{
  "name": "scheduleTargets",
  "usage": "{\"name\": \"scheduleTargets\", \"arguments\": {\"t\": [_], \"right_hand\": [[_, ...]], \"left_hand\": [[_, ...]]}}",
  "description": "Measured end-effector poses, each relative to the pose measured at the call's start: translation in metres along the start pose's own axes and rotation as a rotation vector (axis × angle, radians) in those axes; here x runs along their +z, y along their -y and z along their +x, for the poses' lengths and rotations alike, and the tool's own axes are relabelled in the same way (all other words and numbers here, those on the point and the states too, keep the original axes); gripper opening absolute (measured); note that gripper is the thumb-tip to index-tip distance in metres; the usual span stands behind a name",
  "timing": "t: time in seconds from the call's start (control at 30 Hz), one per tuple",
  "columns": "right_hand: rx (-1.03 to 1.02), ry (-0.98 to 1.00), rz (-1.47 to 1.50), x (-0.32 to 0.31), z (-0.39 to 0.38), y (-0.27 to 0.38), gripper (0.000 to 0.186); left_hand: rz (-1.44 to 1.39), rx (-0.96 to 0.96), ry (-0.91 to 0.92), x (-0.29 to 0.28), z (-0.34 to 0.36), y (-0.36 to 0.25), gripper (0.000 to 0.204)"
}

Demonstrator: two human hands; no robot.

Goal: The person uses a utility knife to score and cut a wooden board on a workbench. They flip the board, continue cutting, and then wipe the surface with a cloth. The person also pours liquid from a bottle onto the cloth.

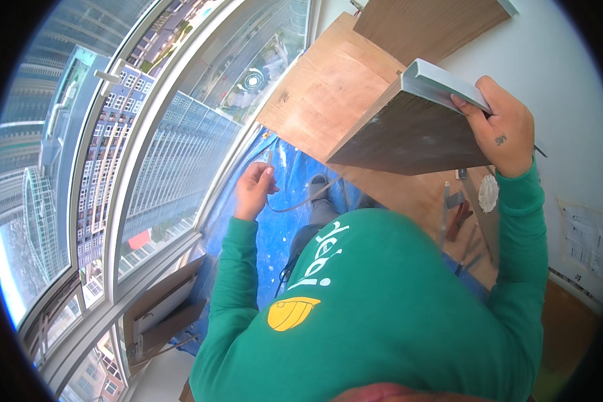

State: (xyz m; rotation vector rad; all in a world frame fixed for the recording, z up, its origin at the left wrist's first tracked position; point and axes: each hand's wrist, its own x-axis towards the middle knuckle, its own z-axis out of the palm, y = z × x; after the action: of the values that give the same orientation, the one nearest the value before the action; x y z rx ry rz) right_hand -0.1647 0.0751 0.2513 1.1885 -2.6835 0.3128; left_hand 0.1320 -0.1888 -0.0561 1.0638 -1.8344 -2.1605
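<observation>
My right hand (506, 127) grips the upper edge of a dark wood-grain panel (409, 134). A grey metal profile (442, 87) runs along that edge, with my thumb on one side and the fingers over the other. The panel stands tilted above a plywood sheet. On the left, my left hand (253, 191) is closed, fingertips pinched around a thin brown strip (301, 204). The strip curves from these fingers toward the panel's lower left corner; whether it is attached there cannot be seen.
Plywood (335, 74) lies ahead, with another wood-grain panel (429, 30) behind. Blue sheeting (281, 174) covers the floor around my feet. A red-handled tool (458, 222), several strips and a whitish round thing (488, 193) lie right. Tall windows (174, 154) line the left, with boards (161, 301) below.
</observation>
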Motion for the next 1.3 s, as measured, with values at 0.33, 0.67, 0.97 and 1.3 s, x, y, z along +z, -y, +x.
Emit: {"name": "scheduleTargets", "arguments": {"t": [0.33, 0.67, 0.97, 1.3], "right_hand": [[-0.006, 0.044, -0.039, 0.004, -0.001, -0.003, 0.045], [0.012, 0.073, -0.035, 0.005, 0.002, -0.006, 0.046], [0.014, 0.052, -0.029, 0.004, -0.003, -0.004, 0.044], [0.013, 0.039, -0.018, 0.003, -0.004, 0.001, 0.041]], "left_hand": [[0.308, -0.267, -0.197, -0.098, -0.048, 0.071, 0.024], [0.115, -0.181, -0.441, -0.076, -0.053, 0.143, 0.029], [0.083, -0.113, -0.432, -0.067, -0.039, 0.153, 0.024], [-0.140, -0.265, -0.462, -0.063, -0.042, 0.192, 0.028]]}}
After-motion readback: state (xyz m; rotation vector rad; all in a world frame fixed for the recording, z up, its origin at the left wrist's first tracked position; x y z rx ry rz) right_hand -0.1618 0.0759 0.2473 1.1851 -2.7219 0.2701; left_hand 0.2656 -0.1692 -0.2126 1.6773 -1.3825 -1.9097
